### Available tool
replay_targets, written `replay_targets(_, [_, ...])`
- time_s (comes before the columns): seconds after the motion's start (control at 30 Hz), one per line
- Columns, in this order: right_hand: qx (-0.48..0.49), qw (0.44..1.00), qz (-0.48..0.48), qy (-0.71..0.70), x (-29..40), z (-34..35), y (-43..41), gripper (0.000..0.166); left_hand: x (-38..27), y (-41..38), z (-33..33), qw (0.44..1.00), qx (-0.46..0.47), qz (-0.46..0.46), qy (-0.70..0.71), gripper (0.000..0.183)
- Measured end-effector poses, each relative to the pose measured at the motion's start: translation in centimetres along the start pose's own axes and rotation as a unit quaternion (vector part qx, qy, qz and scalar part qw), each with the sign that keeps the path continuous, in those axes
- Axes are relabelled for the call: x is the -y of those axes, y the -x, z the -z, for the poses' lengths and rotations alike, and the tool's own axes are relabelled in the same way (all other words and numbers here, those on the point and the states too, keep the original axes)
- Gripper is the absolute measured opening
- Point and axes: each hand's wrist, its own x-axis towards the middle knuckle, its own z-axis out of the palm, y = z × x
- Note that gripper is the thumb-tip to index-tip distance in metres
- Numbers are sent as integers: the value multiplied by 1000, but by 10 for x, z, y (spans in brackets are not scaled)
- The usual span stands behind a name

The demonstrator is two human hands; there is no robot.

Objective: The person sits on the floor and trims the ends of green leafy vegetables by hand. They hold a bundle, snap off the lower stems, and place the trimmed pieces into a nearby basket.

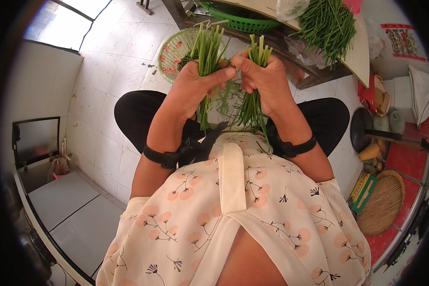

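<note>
My left hand (196, 80) is closed around a bunch of green garlic chives (210, 50), whose pale cut ends point away from me. A second bunch of chives (259, 53) is gripped in my right hand (266, 75), its green leaf ends hanging towards my lap. The fingertips of both hands come close together between the bunches, where a few thin strands show; whether they pinch a strand cannot be made out. Loose leaf bits (230, 96) lie below, between my knees.
A green plastic basket (162, 57) with scraps stands on the tiled floor (103, 85) beyond my left hand. At the upper right, a large heap of chives (329, 28) lies on a wooden table (363, 53). Beneath it sits a darker green basket (250, 25). A woven tray (382, 203) leans at right.
</note>
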Motion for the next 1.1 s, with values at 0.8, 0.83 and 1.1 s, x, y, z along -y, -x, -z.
replay_targets(0.8, [58,998,-11,17,3,6,2,27,-5,0,0,996,28,27,74,18])
replay_targets(0.83, [46,999,-11,17,3,5,2,26,-5,0,0,997,30,26,73,18])
replay_targets(1.1, [-22,998,12,-62,2,16,-6,16,-3,-2,1,997,23,27,75,18])
